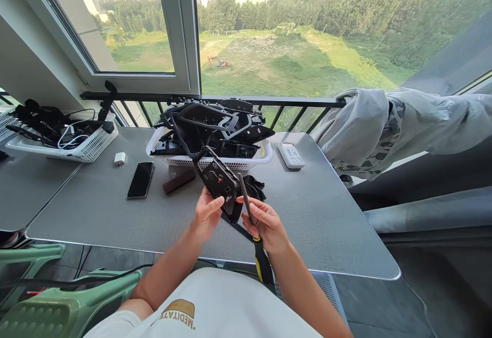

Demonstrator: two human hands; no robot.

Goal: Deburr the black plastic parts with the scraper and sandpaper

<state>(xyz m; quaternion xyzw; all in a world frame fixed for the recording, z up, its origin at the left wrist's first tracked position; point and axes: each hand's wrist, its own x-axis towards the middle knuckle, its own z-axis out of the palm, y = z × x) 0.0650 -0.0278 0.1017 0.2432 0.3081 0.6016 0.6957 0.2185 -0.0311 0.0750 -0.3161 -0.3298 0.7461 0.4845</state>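
My left hand point(208, 214) grips a black plastic part point(222, 181) by its lower left side, the thumb lying on its face. A long strip of the part slants down to the right beneath my hands. In my right hand point(265, 221) is a file point(246, 199) with a black and yellow handle point(262, 263). Its dark blade points up and lies along the right edge of the part; whether it touches there I cannot tell. The handle hangs down toward my body. Just behind the blade, a crumpled black thing point(255, 188) rests on the table.
A white basket point(209, 162) heaped with black plastic parts stands at the back of the grey table point(315, 215). Left of me lie a phone point(140, 180), a white charger point(120, 158), a dark brown bar point(179, 181) and another basket point(89, 146) with cables. A white box point(291, 155) lies right.
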